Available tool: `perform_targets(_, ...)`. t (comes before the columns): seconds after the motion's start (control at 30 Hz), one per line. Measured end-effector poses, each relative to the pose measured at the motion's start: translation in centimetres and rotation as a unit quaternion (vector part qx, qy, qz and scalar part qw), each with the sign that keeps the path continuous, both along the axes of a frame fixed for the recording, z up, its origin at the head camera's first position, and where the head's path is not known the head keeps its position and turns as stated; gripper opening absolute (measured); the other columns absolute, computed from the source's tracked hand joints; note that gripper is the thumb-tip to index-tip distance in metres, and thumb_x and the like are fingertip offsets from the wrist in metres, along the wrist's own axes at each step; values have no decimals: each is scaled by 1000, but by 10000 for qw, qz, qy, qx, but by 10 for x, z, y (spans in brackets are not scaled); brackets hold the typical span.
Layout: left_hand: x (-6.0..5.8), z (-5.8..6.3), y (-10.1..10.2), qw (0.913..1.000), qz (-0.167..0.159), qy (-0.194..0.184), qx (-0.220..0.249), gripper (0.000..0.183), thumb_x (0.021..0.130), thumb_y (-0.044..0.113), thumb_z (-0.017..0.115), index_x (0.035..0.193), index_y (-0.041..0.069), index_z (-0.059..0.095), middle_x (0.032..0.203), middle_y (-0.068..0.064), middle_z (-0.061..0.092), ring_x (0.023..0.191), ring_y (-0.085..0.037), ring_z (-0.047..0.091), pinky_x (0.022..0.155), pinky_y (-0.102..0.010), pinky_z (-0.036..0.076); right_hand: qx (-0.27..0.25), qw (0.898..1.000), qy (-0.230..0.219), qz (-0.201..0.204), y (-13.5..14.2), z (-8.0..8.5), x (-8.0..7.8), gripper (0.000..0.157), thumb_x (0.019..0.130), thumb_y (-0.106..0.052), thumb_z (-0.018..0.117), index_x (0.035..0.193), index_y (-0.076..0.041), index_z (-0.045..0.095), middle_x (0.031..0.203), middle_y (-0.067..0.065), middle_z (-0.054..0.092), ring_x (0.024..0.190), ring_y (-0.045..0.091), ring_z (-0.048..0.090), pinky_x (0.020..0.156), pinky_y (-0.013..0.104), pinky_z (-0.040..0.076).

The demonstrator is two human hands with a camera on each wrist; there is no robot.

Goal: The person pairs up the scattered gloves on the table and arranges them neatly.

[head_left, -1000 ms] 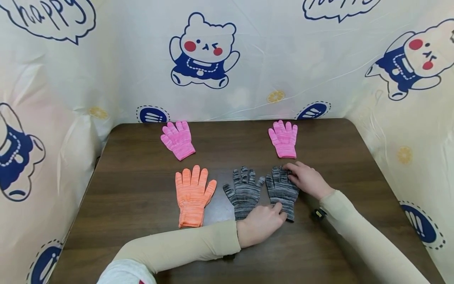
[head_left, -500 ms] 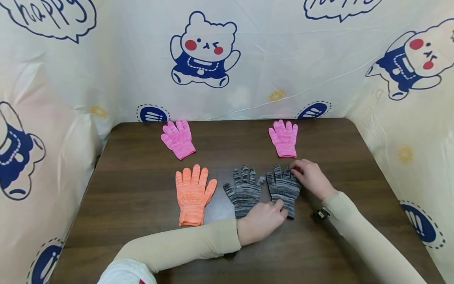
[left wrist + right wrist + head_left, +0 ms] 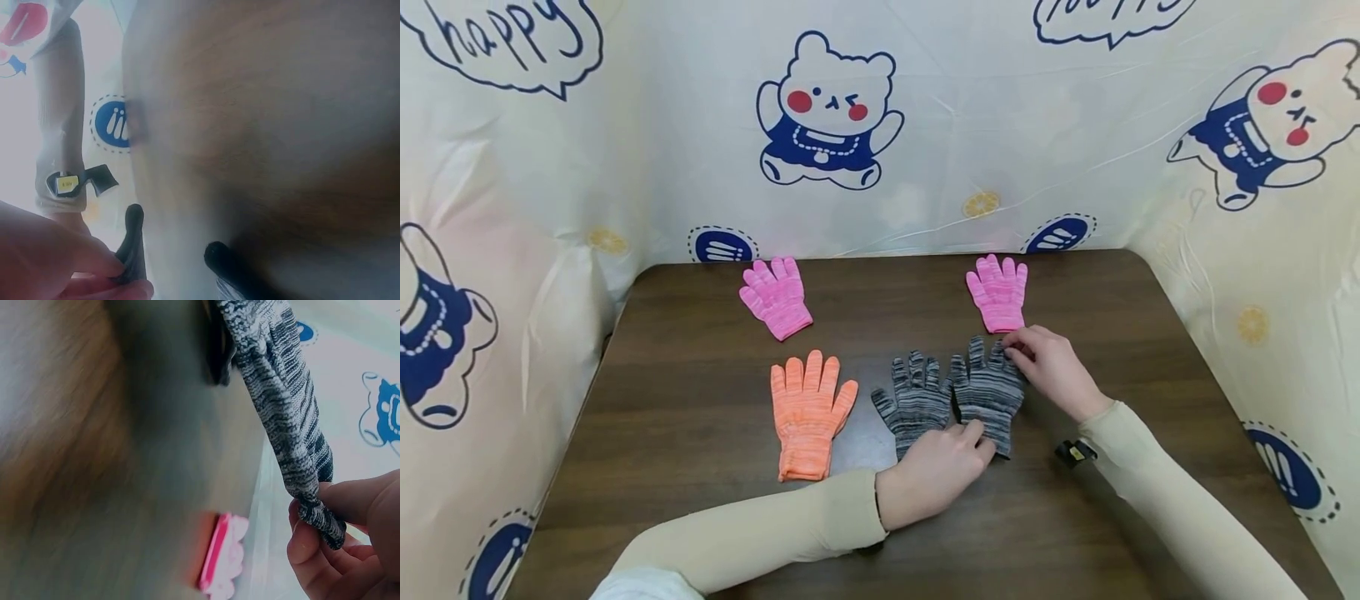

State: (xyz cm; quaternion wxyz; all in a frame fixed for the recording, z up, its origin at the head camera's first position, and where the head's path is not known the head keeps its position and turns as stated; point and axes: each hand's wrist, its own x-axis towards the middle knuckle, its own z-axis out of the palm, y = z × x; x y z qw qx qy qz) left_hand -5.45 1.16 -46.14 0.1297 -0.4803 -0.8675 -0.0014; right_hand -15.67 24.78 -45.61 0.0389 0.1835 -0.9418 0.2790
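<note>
In the head view, a grey-and-black striped knit glove (image 3: pixel 988 392) is stretched between both hands. My left hand (image 3: pixel 928 475) pinches its cuff; the left wrist view shows the dark cuff edge (image 3: pixel 132 250) between thumb and fingers. With thumb and fingers, my right hand (image 3: pixel 1056 371) pinches a fingertip at the glove's far right, and in the right wrist view the knit (image 3: pixel 281 406) rises off the table. Close beside it on the left lies a matching striped glove (image 3: pixel 917 408), its cuff hidden behind my left hand.
An orange glove (image 3: pixel 805 417) lies flat to the left of the grey ones. Two pink gloves lie near the far edge, a left one (image 3: pixel 777 298) and a right one (image 3: pixel 998 292). A patterned curtain (image 3: pixel 925 125) encloses the brown wooden table (image 3: pixel 677 383).
The held striped glove has shifted left and slightly away from me, up against its match. Both hands have moved with it, keeping their pinch. The other gloves lie as before.
</note>
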Motion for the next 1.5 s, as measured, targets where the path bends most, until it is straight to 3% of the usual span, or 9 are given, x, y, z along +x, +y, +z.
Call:
perform_targets(0.33,11,-8,-30,9990,136,-426,-62,15,99,16,71,113,18,75,100,-1,62,80,-10,62,62,-22,54,-164,9986,-103,482,-29,3,1,16,96,-5,73,112,-5,73,106,11,72,90,24,64,87,47,59)
perform_targets(0.7,22,-11,-52,9971,225,-719,-112,14,99,13,70,112,16,74,99,-2,62,85,-12,61,65,-22,55,-171,9950,-77,980,-67,-5,0,16,95,-4,74,111,-5,73,103,9,71,88,20,66,85,42,59)
perform_targets(0.87,25,-12,-58,9956,339,-858,-135,14,98,12,71,111,15,73,100,-2,62,85,-13,61,64,-22,55,-90,9938,-227,1082,-82,-6,-1,16,95,-5,74,111,-5,74,104,10,70,90,22,67,88,41,59)
perform_targets(1.1,28,-12,-62,9951,323,-938,-47,16,97,12,72,113,15,73,99,-3,62,85,-13,61,64,-23,55,-3,9922,-113,1245,-93,-13,-6,14,96,-5,74,109,-4,74,103,10,70,88,21,67,85,40,60)
perform_targets(1.5,28,-11,-65,9935,412,-1057,-47,18,97,10,72,115,14,74,100,-3,62,86,-13,61,66,-23,56,-16,9922,-196,1234,-101,-14,-8,12,97,-5,72,109,-5,73,102,9,70,85,19,65,81,38,59)
